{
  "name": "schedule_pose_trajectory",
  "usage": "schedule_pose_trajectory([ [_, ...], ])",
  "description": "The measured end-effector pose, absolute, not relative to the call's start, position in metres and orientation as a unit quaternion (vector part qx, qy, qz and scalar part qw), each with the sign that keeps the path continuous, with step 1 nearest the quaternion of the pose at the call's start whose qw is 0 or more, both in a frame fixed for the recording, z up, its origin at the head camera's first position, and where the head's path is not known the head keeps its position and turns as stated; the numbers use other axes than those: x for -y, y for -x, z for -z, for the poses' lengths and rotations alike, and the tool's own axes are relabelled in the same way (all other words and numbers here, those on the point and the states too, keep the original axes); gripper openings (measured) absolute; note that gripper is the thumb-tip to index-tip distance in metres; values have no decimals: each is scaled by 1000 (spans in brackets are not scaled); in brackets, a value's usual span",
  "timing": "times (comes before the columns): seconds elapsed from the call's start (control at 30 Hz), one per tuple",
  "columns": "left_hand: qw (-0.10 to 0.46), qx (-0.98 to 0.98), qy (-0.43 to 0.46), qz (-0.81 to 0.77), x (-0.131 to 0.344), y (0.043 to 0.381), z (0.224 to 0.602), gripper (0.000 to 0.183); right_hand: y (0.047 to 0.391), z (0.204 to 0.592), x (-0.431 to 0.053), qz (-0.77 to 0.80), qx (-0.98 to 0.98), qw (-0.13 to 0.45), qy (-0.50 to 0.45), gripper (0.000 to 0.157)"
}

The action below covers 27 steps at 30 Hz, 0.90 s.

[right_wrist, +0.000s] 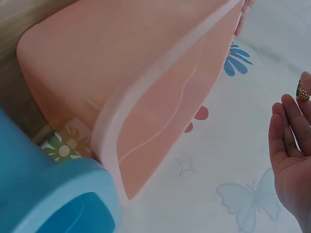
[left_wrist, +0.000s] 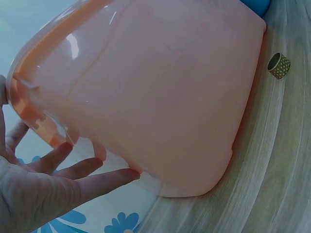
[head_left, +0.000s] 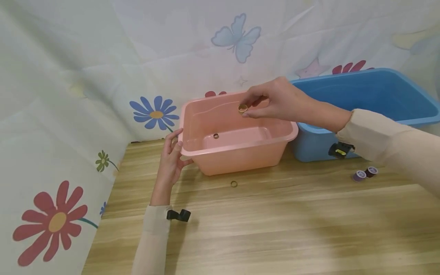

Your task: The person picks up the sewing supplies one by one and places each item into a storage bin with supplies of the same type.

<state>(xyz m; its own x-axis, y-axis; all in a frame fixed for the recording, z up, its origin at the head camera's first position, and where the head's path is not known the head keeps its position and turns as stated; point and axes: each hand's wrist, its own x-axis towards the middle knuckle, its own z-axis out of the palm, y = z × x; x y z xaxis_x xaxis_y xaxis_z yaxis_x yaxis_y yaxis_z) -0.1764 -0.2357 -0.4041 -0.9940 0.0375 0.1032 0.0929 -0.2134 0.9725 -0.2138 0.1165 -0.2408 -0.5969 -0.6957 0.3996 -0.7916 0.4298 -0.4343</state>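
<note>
My right hand (head_left: pixel 283 101) pinches a brass ring thimble (head_left: pixel 242 111) between thumb and fingertips, above the open top of a pink plastic basin (head_left: pixel 237 158). In the right wrist view the dimpled side of the held thimble (right_wrist: pixel 304 95) shows at the fingertips. My left hand (head_left: pixel 170 160) holds the basin's left end, thumb at the rim and the other fingers spread against the outer wall (left_wrist: pixel 170 97). A second thimble (head_left: pixel 215 136) lies on the basin floor. Another dimpled thimble (left_wrist: pixel 281 68) lies on the table in front of the basin.
A larger blue basin (head_left: pixel 309 147) stands right beside the pink one. Two small thread spools, one purple (head_left: pixel 359 176) and one dark (head_left: pixel 371 172), sit on the wooden table (head_left: pixel 261 229) in front of it. A flower-printed cloth (head_left: pixel 165 46) hangs behind and at left.
</note>
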Motion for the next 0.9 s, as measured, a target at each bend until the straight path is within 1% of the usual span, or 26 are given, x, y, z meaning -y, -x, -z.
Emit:
schedule_pose_trajectory([
  [0.23, 16, 630, 54, 774, 235, 177, 405, 41, 234, 234, -109, -281, 833, 93, -468, 22],
  [0.53, 22, 618, 49, 784, 232, 181, 405, 40, 253, 224, -98, -261, 832, 95, -481, 24],
  [0.73, 19, 614, 46, 788, 232, 180, 407, 41, 260, 227, -97, -273, 836, 96, -467, 25],
  [0.9, 17, 614, 46, 788, 232, 179, 408, 40, 271, 234, -95, -296, 847, 78, -435, 26],
])
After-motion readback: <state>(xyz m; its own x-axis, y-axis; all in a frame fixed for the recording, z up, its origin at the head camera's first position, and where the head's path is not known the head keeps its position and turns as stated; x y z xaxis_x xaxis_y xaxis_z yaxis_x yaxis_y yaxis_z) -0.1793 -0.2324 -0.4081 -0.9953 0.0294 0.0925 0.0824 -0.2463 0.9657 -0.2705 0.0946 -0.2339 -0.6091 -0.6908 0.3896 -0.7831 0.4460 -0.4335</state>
